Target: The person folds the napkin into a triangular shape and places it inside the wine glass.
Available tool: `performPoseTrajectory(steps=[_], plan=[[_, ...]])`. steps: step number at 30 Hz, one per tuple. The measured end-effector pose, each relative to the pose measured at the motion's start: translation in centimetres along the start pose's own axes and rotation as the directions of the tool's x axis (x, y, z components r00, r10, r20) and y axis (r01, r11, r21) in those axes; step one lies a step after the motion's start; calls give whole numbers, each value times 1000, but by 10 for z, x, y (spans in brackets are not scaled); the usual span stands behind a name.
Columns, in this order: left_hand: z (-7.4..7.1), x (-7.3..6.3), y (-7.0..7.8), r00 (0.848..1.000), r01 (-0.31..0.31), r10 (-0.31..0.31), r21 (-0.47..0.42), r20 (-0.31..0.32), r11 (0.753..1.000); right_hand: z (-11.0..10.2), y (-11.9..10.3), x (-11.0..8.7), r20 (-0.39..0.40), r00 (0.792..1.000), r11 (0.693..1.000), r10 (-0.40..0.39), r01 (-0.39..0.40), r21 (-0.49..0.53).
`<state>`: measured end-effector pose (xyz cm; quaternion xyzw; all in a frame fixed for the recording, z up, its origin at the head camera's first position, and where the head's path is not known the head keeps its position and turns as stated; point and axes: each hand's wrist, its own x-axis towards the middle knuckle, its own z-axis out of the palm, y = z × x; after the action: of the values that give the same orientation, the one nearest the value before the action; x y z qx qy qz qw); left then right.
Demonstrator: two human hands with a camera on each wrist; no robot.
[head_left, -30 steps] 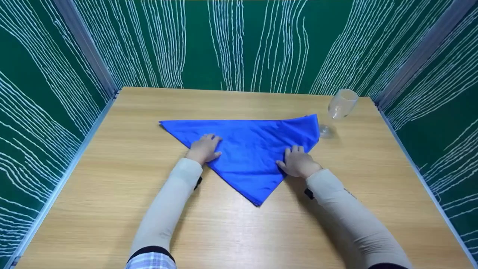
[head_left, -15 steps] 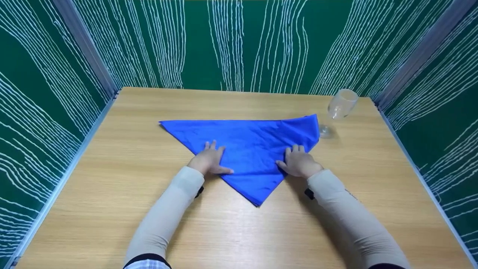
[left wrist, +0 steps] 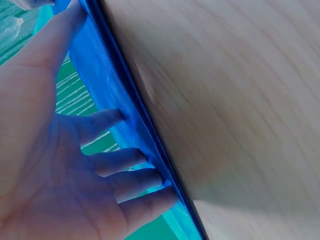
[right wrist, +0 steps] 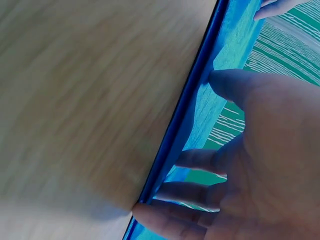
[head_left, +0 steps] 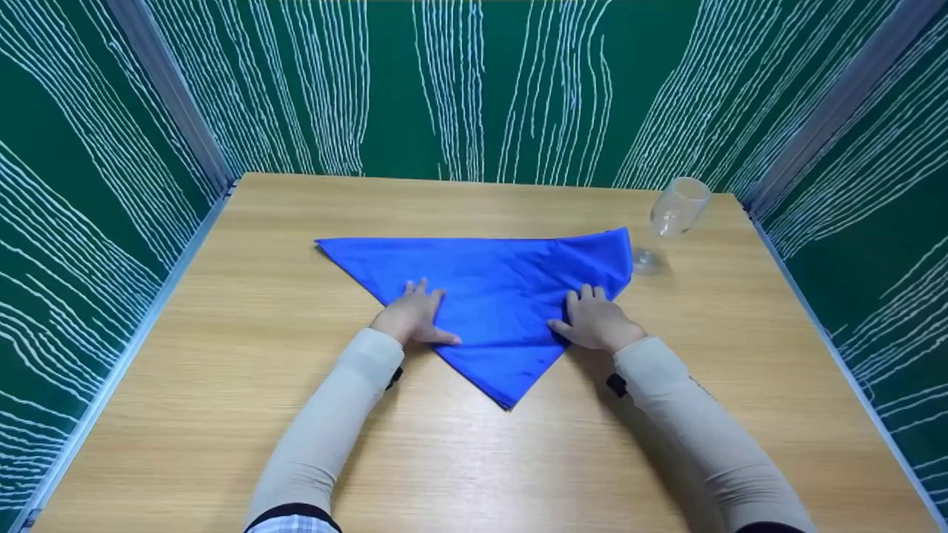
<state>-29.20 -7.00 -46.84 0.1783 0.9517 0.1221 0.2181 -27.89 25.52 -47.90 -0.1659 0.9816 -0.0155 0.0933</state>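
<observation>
A blue cloth [head_left: 496, 281], folded into a rough triangle, lies on the wooden table with one corner toward me. My left hand [head_left: 415, 314] rests on its left slanting edge, fingers spread and thumb pointing right. On the right slanting edge rests my right hand [head_left: 595, 322], its fingers extended over the fabric. In the left wrist view, fingertips [left wrist: 150, 200] touch the cloth [left wrist: 115, 80] just inside its edge, the palm raised. The right wrist view has the thumb and fingertips [right wrist: 150, 220] along the layered edge of the cloth [right wrist: 187, 112]. The cloth's right corner is bunched and blunt.
A clear stemmed glass [head_left: 678, 209] stands upright at the back right, its foot close beside the cloth's right corner. Green walls [head_left: 392, 89] with white wavy lines enclose the table [head_left: 222, 370] at the back and both sides.
My left hand has moved nearer to me along the cloth's edge and spread its fingers and thumb. The near corner has shifted slightly left. My right hand has hardly moved.
</observation>
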Motion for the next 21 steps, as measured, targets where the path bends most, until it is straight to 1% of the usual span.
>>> performPoseTrajectory(steps=[4, 9, 13, 16, 18, 19, 20, 21], plan=[[-2, -3, -7, 1000, 20, -20, -22, 2, 1000, -1, 5, 2, -17, 999, 998, -37, 38, 45], [-4, -6, -17, 1000, 26, -26, -44, 3, 999, 0, 8, 3, -40, 996, 993, -85, 88, 81], [-5, -7, -23, 1000, 26, -26, -58, -2, 998, 1, 8, 3, -84, 989, 985, -126, 134, 104], [-5, -8, -25, 1000, 24, -24, -61, -3, 998, 1, 13, 4, -115, 984, 974, -134, 152, 166], [-5, -8, -26, 1000, 23, -23, -61, -4, 998, 2, 21, 6, -153, 979, 952, -138, 173, 251], [-5, -8, -25, 1000, 22, -22, -60, -5, 998, 3, 25, 7, -169, 977, 934, -129, 177, 309], [-4, -8, -25, 1000, 22, -22, -58, -5, 998, 3, 30, 8, -182, 977, 910, -113, 175, 375], [-4, -8, -25, 1000, 24, -25, -56, -5, 998, 4, 36, 8, -192, 978, 880, -87, 166, 445]])
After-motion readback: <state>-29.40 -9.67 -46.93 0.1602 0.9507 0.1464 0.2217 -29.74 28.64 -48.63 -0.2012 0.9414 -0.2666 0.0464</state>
